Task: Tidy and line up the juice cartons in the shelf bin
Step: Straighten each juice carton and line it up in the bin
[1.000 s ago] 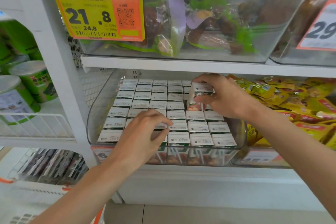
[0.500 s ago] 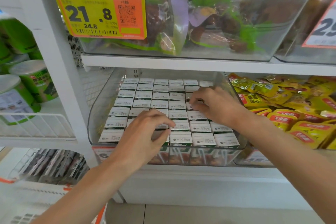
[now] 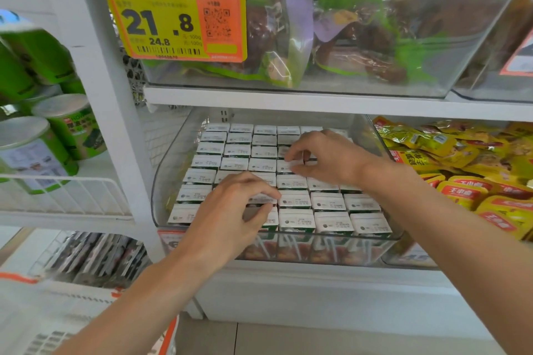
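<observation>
A clear plastic shelf bin (image 3: pixel 162 181) on the middle shelf holds several white-topped juice cartons (image 3: pixel 237 150), standing upright in tight rows. My left hand (image 3: pixel 227 219) reaches into the front middle of the bin, where its thumb and curled fingers pinch the top of one carton (image 3: pixel 261 199). My right hand (image 3: pixel 331 158) lies over the middle rows on the right side. Its curled fingertips and thumb grip a carton (image 3: pixel 285 166) that sits level with its neighbours. The hands hide the cartons under them.
The shelf board (image 3: pixel 317 102) hangs close above the bin, carrying a clear bin of green and purple bags (image 3: pixel 346 37) and a yellow-orange price tag (image 3: pixel 173 14). Yellow snack packs (image 3: pixel 476 181) fill the bin to the right. Green cans (image 3: pixel 57 130) stand left, behind a wire rail (image 3: pixel 72 190).
My right hand held a carton raised above the rows, then lowered it into the right middle of the bin. My left hand has stayed on the front cartons.
</observation>
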{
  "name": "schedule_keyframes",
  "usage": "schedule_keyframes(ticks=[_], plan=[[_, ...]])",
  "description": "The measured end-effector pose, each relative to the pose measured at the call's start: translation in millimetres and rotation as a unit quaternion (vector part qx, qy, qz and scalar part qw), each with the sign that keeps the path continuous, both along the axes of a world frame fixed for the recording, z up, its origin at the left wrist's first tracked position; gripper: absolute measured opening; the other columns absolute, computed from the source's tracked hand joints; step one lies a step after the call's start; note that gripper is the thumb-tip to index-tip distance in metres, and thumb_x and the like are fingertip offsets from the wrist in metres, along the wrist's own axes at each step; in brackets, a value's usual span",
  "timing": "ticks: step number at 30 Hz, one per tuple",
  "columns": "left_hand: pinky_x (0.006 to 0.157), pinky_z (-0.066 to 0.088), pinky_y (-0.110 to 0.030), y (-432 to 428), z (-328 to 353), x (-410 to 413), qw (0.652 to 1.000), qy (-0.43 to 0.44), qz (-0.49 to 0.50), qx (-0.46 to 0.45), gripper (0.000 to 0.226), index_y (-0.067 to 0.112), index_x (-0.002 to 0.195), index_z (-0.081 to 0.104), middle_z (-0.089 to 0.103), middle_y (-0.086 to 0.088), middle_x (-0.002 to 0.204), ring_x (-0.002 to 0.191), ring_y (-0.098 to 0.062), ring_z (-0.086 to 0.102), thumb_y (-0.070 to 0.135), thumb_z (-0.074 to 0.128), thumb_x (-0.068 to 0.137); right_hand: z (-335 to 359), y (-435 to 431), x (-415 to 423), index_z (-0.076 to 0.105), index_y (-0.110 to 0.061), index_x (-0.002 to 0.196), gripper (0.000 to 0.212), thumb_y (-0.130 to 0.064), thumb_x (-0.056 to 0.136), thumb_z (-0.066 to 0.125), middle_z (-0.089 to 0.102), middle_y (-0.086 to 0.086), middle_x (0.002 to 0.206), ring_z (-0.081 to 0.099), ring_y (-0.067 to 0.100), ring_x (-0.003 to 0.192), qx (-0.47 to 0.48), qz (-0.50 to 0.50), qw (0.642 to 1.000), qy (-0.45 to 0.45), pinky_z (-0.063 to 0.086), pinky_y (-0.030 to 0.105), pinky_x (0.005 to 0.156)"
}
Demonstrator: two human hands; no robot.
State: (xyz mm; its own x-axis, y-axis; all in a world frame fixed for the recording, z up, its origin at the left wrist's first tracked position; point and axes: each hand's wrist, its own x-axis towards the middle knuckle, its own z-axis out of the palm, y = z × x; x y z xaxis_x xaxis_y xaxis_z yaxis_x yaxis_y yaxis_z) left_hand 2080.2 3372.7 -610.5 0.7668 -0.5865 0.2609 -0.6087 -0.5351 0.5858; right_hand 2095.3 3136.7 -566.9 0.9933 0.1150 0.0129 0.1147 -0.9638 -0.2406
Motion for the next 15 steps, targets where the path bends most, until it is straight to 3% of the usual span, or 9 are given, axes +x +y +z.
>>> schedule_keyframes(ticks=[2,7,11,15], plan=[[0.098,0.04,-0.017,0.9,0.6,-0.1,1.0,0.002,0.003,0.0,0.02,0.036,0.114,0.075,0.062,0.025,0.112,0.116,0.003,0.051,0.025,0.069,0.099,4.7,0.7,5.4,0.07,-0.023,0.13,0.03,-0.03,0.101,0.07,0.069,-0.004,0.123,0.055,0.013,0.113,-0.031,0.013,0.999,0.017,0.041,0.025,0.092],[0.101,0.042,-0.021,1.0,0.5,0.3,1.0,0.005,0.004,-0.001,0.02,0.036,0.115,0.075,0.062,0.024,0.113,0.118,0.002,0.052,0.025,0.069,0.099,11.8,-0.3,15.7,0.068,-0.024,0.131,0.037,-0.037,0.098,0.074,0.061,-0.011,0.104,0.045,0.01,0.104,-0.051,0.025,0.997,0.043,0.034,0.025,0.084],[0.102,0.041,-0.022,0.5,1.0,-0.2,1.0,0.006,0.005,-0.002,0.021,0.036,0.115,0.075,0.063,0.023,0.115,0.119,0.001,0.051,0.024,0.069,0.099,13.3,2.4,19.2,0.067,-0.023,0.132,0.037,-0.036,0.098,0.074,0.068,-0.003,0.119,0.053,0.014,0.107,-0.076,0.036,0.995,0.056,0.041,0.027,0.087],[0.103,0.043,-0.024,1.2,1.1,-0.1,1.0,0.008,0.003,-0.002,0.021,0.035,0.115,0.075,0.063,0.022,0.115,0.119,0.0,0.052,0.023,0.068,0.1,16.1,5.4,22.0,0.07,-0.019,0.131,0.037,-0.032,0.097,0.076,0.071,-0.001,0.12,0.057,0.012,0.099,-0.085,0.041,0.994,0.058,0.041,0.024,0.083]])
